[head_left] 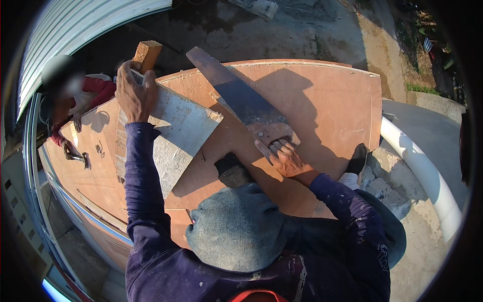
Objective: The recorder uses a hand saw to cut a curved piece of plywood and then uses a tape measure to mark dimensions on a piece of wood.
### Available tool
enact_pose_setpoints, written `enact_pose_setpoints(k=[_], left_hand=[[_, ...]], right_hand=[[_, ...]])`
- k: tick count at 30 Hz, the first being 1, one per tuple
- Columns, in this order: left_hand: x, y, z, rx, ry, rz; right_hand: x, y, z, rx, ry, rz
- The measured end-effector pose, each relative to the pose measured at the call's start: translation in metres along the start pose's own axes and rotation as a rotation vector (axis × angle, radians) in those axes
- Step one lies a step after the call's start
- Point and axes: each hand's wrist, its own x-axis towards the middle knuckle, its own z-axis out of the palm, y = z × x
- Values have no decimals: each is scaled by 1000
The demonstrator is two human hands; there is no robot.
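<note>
My right hand (285,160) is closed round the wooden handle of a handsaw (234,93). The saw's dark blade points away to the far left, its toothed edge facing right. My left hand (135,93) grips the far edge of a board (183,118) smeared with white. A short wooden block (147,54) sticks out past the fingers of that hand; how it joins the board is hidden. The board lies tilted across a large brown plywood sheet (342,98), and the saw blade passes above the sheet beside the board's right corner.
At the left, another person in a red sleeve (100,90) holds a small dark-headed tool (78,157) beside several nails (100,148). My dark-covered foot (234,170) rests on the plywood. A white pipe (427,173) curves along the right; corrugated metal (85,30) stands far left.
</note>
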Motion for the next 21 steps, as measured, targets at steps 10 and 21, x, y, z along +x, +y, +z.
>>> enact_pose_setpoints(k=[10, 21], left_hand=[[49, -102, -225, -713, 33, -409], [-22, -107, -323, -388, 214, -420]], right_hand=[[143, -60, -12, 57, 134, -372], [205, -162, -101, 730, -95, -344]])
